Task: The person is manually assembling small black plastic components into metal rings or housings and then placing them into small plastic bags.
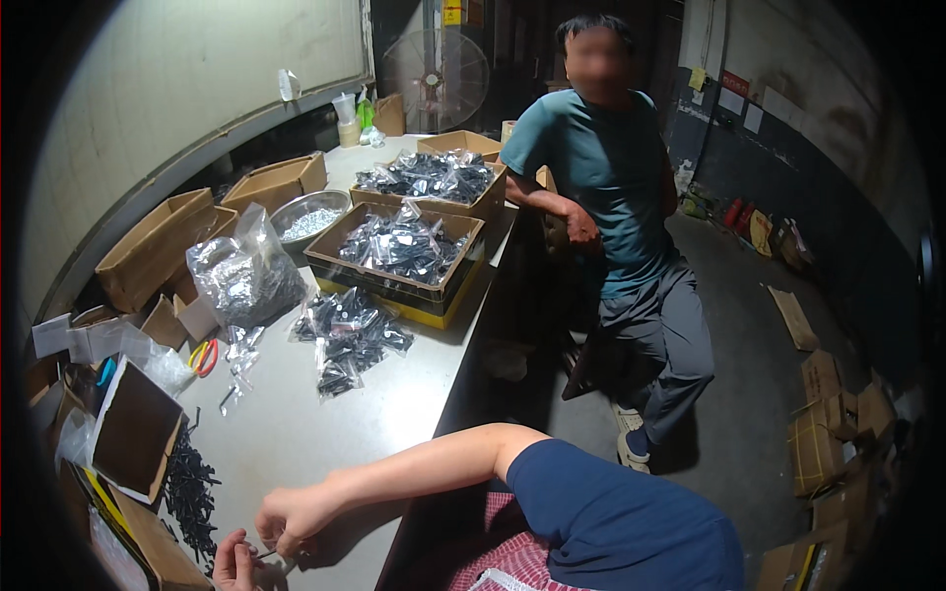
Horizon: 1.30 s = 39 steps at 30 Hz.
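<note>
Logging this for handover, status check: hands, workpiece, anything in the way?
Left hand, right hand close together. Small thin piece between them. Loose black pieces heaped close beside left hand, possibly crowding it.

Right forearm, bare, extending leftward from the bent elbow; right hand with fingers curled in a pinch. Left hand, partly visible, fingers bent, close beside it.

L wall: pale
R wall: dk. below, pale & stained above, w/ papers
Floor: grey
Table: pale top, glare nr. edge
Fan: round, at dim far end
</note>
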Each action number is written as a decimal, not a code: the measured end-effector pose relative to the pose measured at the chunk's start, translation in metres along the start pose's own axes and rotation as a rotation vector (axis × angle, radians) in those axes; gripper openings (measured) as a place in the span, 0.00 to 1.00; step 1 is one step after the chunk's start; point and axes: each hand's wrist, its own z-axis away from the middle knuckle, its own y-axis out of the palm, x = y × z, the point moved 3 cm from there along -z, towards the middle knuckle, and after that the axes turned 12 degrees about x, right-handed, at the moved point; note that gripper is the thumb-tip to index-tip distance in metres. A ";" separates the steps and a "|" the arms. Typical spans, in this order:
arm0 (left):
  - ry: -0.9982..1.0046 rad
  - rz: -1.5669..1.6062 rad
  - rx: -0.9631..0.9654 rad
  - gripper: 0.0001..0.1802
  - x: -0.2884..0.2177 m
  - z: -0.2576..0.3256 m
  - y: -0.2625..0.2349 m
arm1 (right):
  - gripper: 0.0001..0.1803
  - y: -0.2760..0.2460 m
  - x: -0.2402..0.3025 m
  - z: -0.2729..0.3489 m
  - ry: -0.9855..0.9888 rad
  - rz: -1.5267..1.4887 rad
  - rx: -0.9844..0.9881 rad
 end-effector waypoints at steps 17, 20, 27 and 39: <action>0.169 0.052 -0.100 0.07 -0.016 -0.001 0.006 | 0.11 0.007 -0.013 -0.007 -0.071 -0.347 0.061; 0.245 0.074 -0.034 0.05 0.037 -0.021 -0.035 | 0.10 0.004 -0.011 -0.008 -0.083 -0.360 0.057; 0.254 -0.046 -0.048 0.06 0.008 -0.003 -0.016 | 0.15 -0.001 -0.015 -0.007 -0.094 -0.115 -0.051; 0.114 -0.064 0.005 0.12 0.023 -0.007 0.003 | 0.27 -0.003 0.029 0.010 -0.477 0.533 -0.199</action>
